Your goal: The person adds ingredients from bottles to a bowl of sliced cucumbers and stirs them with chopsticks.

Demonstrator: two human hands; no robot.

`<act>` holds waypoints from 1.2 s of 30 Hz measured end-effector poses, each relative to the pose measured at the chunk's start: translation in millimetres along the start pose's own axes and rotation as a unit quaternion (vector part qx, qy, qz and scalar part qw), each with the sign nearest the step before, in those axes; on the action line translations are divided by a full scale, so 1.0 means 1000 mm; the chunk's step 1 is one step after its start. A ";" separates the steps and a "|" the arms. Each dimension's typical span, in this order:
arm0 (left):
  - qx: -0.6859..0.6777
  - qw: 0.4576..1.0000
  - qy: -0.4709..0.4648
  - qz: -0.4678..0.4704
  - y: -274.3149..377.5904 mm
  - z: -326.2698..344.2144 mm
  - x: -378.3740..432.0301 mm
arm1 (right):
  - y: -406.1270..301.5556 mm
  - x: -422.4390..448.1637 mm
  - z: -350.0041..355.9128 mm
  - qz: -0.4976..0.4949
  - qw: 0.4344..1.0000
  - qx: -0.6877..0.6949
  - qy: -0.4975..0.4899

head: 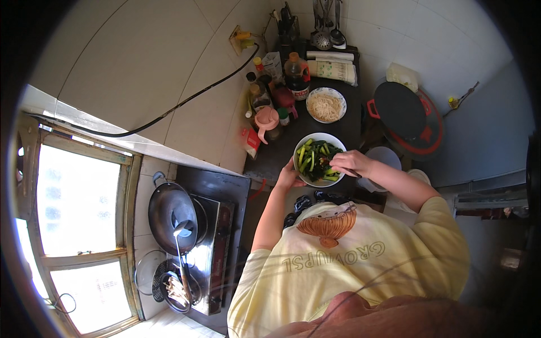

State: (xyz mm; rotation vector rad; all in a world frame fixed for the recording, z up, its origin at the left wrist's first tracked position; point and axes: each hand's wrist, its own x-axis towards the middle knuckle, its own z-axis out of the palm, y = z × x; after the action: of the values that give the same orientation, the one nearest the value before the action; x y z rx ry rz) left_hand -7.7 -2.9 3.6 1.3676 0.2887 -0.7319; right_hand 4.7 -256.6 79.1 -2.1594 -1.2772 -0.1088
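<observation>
A white bowl [320,183] of cooked leafy greens [312,159] sits before me at the near end of a dark counter. My left hand [289,175] grips the bowl's left side, with the thumb along its outer wall. Over the bowl's right edge, my right hand [349,163] is closed around a thin dark utensil [354,173], possibly chopsticks. Its tip is hidden by my fingers and the greens. Small reddish-brown bits lie on the greens near my right fingers. Just beyond stands a patterned bowl [326,105] of pale noodle-like strands.
Sauce bottles [297,78] and a pink-lidded jug [268,120] crowd the counter's left side. At left, a wok [171,215] with a ladle [182,228] rests on a gas stove [217,253]. A black pan [400,110] and a white bin [386,158] are at right.
</observation>
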 end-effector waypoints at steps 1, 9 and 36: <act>-0.001 1.000 -0.001 0.001 -0.002 -0.001 0.001 | 0.004 0.003 0.000 0.008 1.000 -0.012 0.005; -0.023 1.000 -0.001 0.018 -0.005 -0.002 0.003 | 0.017 0.015 0.040 0.069 0.997 0.035 0.013; -0.134 0.989 0.038 0.040 -0.037 0.008 -0.003 | -0.001 0.028 0.058 0.415 0.773 0.428 0.218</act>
State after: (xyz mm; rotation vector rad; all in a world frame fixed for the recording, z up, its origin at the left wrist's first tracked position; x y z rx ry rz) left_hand -34.8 -10.8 -22.1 1.1465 0.3767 -0.5538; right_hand 5.6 -203.6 43.1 -1.5306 0.0343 0.2783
